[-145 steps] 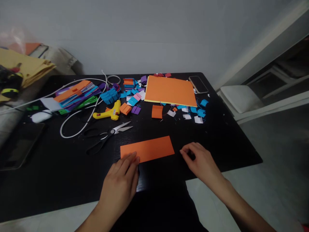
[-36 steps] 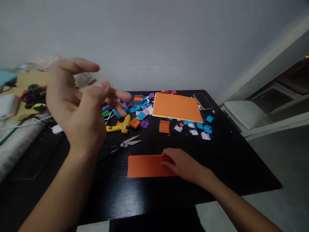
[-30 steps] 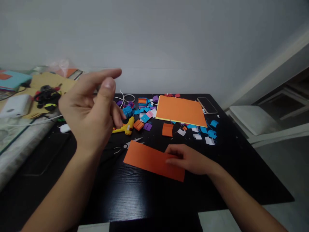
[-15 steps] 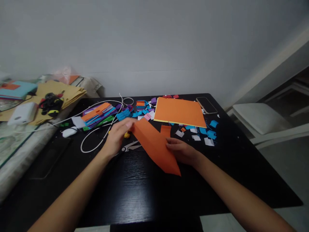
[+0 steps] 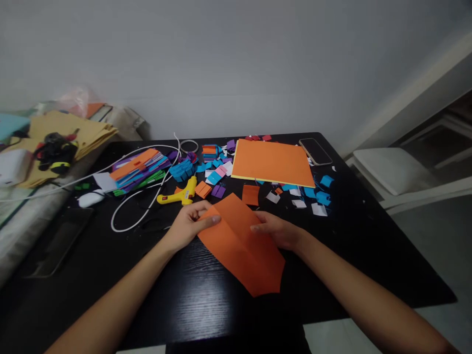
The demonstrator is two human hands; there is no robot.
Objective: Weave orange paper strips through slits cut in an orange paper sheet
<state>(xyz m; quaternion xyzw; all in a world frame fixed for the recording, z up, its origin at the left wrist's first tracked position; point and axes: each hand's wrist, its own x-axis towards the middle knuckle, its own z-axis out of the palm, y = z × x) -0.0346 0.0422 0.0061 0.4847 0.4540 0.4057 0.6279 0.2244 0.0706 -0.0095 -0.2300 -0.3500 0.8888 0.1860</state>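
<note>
An orange sheet of paper (image 5: 243, 246) with a crease along its length is held slanting above the black table (image 5: 206, 314). My left hand (image 5: 193, 223) pinches its upper left edge, thumb on top and fingers beneath. On the right edge, my right hand (image 5: 276, 229) grips it with the thumb on the face and the other fingers hidden behind. Just beyond the sheet lies a small orange paper piece (image 5: 250, 195). A yellow glue gun (image 5: 180, 194) rests past my left hand.
Orange and yellow sheets (image 5: 273, 162) lie stacked at the back, beside a phone (image 5: 315, 151). Small blue pieces (image 5: 323, 198) and white scraps are scattered nearby. Folded colored papers (image 5: 138, 169), a white cable (image 5: 114, 219) and a white mouse (image 5: 91, 198) occupy the left. A second phone (image 5: 61, 241) lies nearer.
My left hand has come nearer and lower, with its thumb now over the sheet. The sheet has turned flatter, showing more of its face. The glue gun is now uncovered, while the scissors are hidden.
</note>
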